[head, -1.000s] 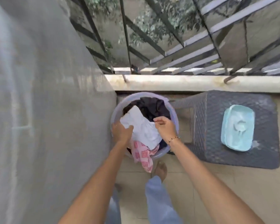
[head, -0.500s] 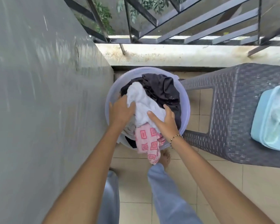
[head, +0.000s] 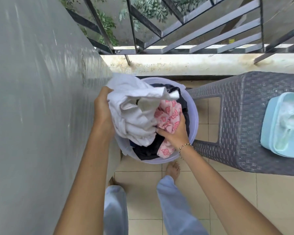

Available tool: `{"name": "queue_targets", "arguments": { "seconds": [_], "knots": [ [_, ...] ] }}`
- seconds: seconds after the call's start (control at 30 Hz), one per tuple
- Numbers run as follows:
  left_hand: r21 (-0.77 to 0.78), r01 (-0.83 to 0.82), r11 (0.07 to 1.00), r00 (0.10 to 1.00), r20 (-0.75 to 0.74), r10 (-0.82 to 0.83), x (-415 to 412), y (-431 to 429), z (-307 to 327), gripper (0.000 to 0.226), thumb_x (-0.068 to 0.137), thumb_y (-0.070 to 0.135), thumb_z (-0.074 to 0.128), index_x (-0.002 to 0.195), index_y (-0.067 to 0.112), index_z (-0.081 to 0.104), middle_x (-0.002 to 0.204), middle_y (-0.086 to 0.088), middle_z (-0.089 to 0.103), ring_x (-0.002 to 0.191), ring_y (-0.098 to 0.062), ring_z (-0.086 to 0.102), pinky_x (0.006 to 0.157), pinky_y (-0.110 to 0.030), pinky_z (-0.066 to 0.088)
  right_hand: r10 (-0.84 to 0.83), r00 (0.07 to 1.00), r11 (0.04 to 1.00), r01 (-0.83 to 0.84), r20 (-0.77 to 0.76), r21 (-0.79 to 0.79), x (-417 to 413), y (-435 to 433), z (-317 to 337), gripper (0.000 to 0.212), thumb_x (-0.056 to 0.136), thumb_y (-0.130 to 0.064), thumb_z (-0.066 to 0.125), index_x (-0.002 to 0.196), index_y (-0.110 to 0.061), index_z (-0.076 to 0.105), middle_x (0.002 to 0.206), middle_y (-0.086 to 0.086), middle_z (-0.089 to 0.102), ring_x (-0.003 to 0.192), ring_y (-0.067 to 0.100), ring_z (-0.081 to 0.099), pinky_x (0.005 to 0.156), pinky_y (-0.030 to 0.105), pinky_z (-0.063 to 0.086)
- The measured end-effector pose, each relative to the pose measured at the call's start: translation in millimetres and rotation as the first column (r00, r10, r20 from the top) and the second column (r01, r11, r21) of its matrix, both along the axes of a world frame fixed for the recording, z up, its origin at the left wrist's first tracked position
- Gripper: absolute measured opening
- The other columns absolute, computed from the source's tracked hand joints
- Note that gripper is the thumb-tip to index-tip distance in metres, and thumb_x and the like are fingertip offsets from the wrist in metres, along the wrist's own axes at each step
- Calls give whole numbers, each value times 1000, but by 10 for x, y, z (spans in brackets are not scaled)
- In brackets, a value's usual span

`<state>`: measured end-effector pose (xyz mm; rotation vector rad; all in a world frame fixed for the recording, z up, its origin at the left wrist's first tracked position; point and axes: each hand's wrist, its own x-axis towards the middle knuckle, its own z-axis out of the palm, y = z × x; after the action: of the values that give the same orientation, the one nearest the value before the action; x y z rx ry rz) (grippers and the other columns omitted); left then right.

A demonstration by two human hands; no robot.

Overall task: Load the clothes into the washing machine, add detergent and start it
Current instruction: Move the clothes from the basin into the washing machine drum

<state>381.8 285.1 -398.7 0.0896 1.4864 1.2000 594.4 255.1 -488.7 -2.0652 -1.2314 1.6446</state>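
A pale lilac plastic tub (head: 193, 119) stands on the tiled floor against the balcony wall, filled with clothes. My left hand (head: 103, 109) grips the left side of a bundled white garment (head: 134, 116) lifted above the tub. My right hand (head: 174, 133) is closed on a pink patterned cloth (head: 168, 116) and the bundle's lower edge. Dark clothes (head: 146, 150) lie underneath in the tub. A light blue detergent box (head: 283, 124) with white powder and a scoop sits open on a stool. No washing machine is identifiable.
A grey woven plastic stool (head: 244, 119) stands right of the tub. A large grey blurred surface (head: 32, 116) fills the left. A concrete ledge (head: 193, 63) with black metal railing (head: 159, 31) runs across the back. My bare feet and blue trousers stand on beige tiles (head: 227, 200).
Both hands have gathered the white and pink clothes and lifted them up out of the tub. The camera has moved closer and lower.
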Motion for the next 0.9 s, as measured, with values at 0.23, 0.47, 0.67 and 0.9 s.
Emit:
{"name": "queue_targets", "arguments": {
  "seconds": [0.23, 0.47, 0.67, 0.9],
  "knots": [
    [-384, 26, 923, 940, -305, -153, 157, -343, -574, 40, 94, 34, 48, 127, 12, 57, 123, -9, 64, 111, -25, 61, 99, -40, 49, -205, 978, 979, 205, -34, 16, -42, 313, 204, 26, 72, -20, 73, 95, -23, 61, 93, -4, 68, 92, 18, 65, 83, 36, 54],
    [-474, -32, 880, 714, -627, -312, 512, -560, -696, 75, 84, 37, 69, 139, -3, 37, 142, -21, 39, 133, -34, 37, 112, -45, 32, -450, 786, 817, 554, -423, 159, -126, 143, 732, 17, 67, -9, 60, 68, -26, 59, 64, -18, 61, 63, 4, 56, 55, 22, 46],
    [-159, 109, 981, 960, -241, -146, 708, -591, -345, 45, 95, 55, 41, 119, 24, 62, 110, 1, 69, 99, -16, 66, 77, -30, 54, -397, 837, 918, 369, -377, -148, -208, -20, 805, 12, 58, -24, 56, 62, -23, 45, 78, 3, 45, 78, 18, 43, 73, 35, 34],
    [-125, -18, 992, 999, 43, 24, 829, -539, 250, 37, 91, 36, 58, 118, 13, 67, 108, -12, 73, 99, -28, 70, 87, -43, 57, -305, 847, 950, 304, -436, -74, -354, -190, 1194, 95, 55, -58, 78, 137, -31, 38, 131, -10, 56, 119, 6, 55, 108, 35, 40]
  ]
}}
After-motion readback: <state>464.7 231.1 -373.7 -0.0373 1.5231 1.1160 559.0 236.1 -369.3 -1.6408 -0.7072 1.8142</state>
